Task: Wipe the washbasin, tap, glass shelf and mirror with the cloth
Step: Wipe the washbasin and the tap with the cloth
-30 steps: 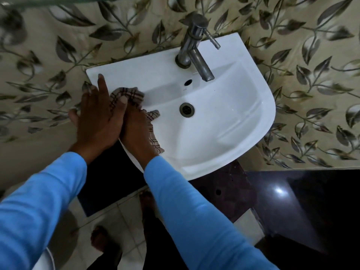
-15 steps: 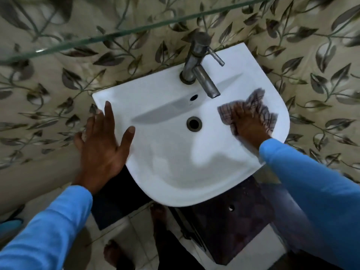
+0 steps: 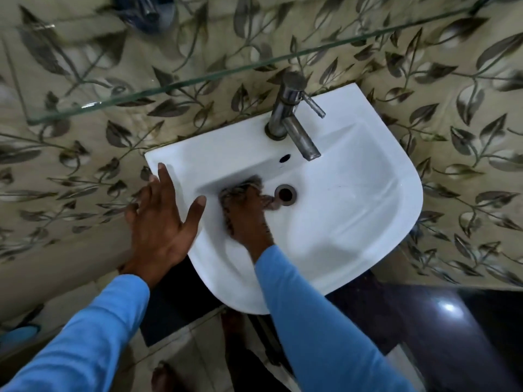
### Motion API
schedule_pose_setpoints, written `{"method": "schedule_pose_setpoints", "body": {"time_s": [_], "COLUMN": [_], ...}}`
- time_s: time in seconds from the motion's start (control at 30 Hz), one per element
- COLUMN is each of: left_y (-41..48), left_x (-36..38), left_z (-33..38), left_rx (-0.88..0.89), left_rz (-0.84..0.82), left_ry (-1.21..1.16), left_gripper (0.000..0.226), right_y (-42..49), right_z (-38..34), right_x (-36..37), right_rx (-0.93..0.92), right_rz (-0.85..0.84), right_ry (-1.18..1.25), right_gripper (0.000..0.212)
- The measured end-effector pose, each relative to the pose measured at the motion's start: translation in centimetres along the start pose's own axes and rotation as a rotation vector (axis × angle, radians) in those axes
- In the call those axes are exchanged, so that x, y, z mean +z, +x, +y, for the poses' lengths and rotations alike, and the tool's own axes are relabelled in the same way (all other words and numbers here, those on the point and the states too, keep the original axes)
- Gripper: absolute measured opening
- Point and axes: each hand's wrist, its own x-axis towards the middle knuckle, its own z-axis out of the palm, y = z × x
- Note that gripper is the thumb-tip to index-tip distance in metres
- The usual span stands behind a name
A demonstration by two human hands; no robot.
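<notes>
A white washbasin (image 3: 353,210) hangs on a leaf-patterned wall, with a metal tap (image 3: 293,120) at its back and a round drain (image 3: 285,194) in the bowl. My right hand (image 3: 250,219) presses a checked cloth (image 3: 240,189) into the bowl just left of the drain; both are motion-blurred. My left hand (image 3: 162,219) lies flat, fingers spread, on the basin's left rim. A glass shelf (image 3: 198,77) runs across the wall above the basin. The mirror is out of view.
A dark blurred object (image 3: 147,12) stands on the glass shelf at top left. Below the basin are pale floor tiles (image 3: 181,352), a dark glossy surface (image 3: 452,321) at lower right, and a bare foot (image 3: 162,377).
My right hand swept the cloth from the bowl's left side to the right side and back to just left of the drain. The left hand stayed on the left rim. The view tilted upward.
</notes>
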Motion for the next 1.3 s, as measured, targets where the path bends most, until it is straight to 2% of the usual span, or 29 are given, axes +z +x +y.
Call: {"method": "schedule_pose_setpoints", "body": {"time_s": [0.07,0.1,0.2,0.33,0.43,0.5,0.57,0.7,0.8,0.83,0.93,1.0,1.07,1.13,1.2,1.23,1.3], "left_y": [-0.2,-0.3,-0.2,0.3,0.3,0.3,0.1,-0.1,0.0,0.0,-0.1,0.0,-0.2,-0.5,-0.6,-0.7,-0.8], "left_x": [0.2,0.2,0.0,-0.2,-0.3,-0.3,-0.2,0.5,0.9,0.9,0.5,0.6,0.9,1.2,1.5,1.7,2.1], "left_z": [0.1,0.2,0.1,-0.7,-0.7,-0.5,-0.2,-0.1,-0.3,-0.4,-0.6,-0.8,-0.8,-0.8,-0.6,-0.5,-0.3], "left_rx": [0.005,0.006,-0.051,-0.117,-0.123,-0.126,-0.131,-0.140,-0.131,-0.122,-0.098,-0.092,-0.071,-0.055,-0.052,-0.055,-0.068], "left_rz": [0.017,0.028,0.071,0.061,0.064,0.067,0.069,0.088,0.122,0.137,0.155,0.146,0.151,0.157,0.143,0.133,0.117], "left_ry": [-0.010,-0.029,-0.132,-0.231,-0.214,-0.207,-0.210,-0.198,-0.197,-0.196,-0.168,-0.137,-0.102,-0.079,-0.057,-0.052,-0.046], "left_gripper": [0.102,0.101,0.102,0.103,0.104,0.104,0.103,0.102,0.099,0.098,0.096,0.093,0.087,0.083,0.083,0.084,0.085], "right_y": [-3.4,-4.5,-4.1,-4.1,-0.8,1.1,2.4,3.8,5.3,6.1,8.1,8.3,9.2,11.1,12.2,12.8,15.0], "right_z": [-1.3,-1.6,-2.4,-4.0,-4.9,-4.6,-3.7,-1.7,-2.5,-2.9,-3.0,-3.6,-3.5,-3.4,-3.8,-4.1,-4.6], "right_x": [2.3,3.1,3.1,3.5,3.5,3.3,2.1,0.0,0.7,0.0,-2.6,-4.4,-6.6,-9.1,-12.1,-13.5,-16.8], "right_rx": [-0.043,-0.118,-0.280,-0.529,-0.654,-0.752,-0.803,-0.528,-0.338,-0.261,-0.152,-0.132,-0.136,-0.080,-0.108,-0.124,-0.080], "right_rz": [-0.127,-0.133,0.008,0.245,0.126,0.166,0.256,0.482,0.583,0.653,0.613,0.643,0.624,0.593,0.586,0.595,0.613], "right_ry": [0.272,0.308,0.405,0.298,0.078,-0.115,-0.061,0.376,0.660,0.583,0.578,0.532,0.516,0.568,0.576,0.503,0.364], "right_gripper": [0.035,0.034,0.030,0.039,0.044,0.051,0.052,0.064,0.048,0.042,0.042,0.038,0.018,0.027,0.018,0.010,0.021]}}
